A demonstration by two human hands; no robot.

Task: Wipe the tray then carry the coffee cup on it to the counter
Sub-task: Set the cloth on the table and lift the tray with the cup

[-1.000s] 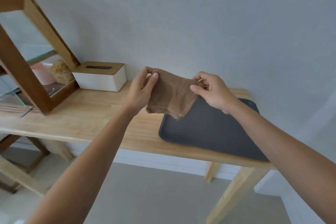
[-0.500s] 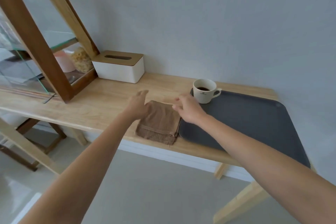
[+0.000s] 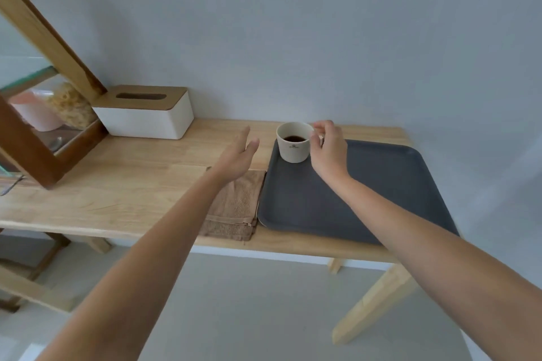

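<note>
A dark grey tray [image 3: 381,184] lies on the right part of a light wooden table [image 3: 117,184]. In the tray's far left corner stands a white coffee cup [image 3: 293,149] with dark coffee in it. My right hand [image 3: 328,152] is at the cup's right side, fingers curled around the handle, which the hand hides. A folded brown cloth [image 3: 237,208] lies flat on the table against the tray's left edge. My left hand [image 3: 237,155] hovers above the cloth's far end, fingers spread and holding nothing.
A white tissue box with a wooden lid [image 3: 146,117] stands at the back of the table by the wall. Left of it is a wood-framed glass cabinet [image 3: 26,149] with a pasta jar [image 3: 70,105] and a pink cup [image 3: 35,114] inside. Below is pale floor.
Both hands held the cloth up, then laid it folded on the table and let go. My right hand moved to the cup's handle; my left hand lifted off the cloth.
</note>
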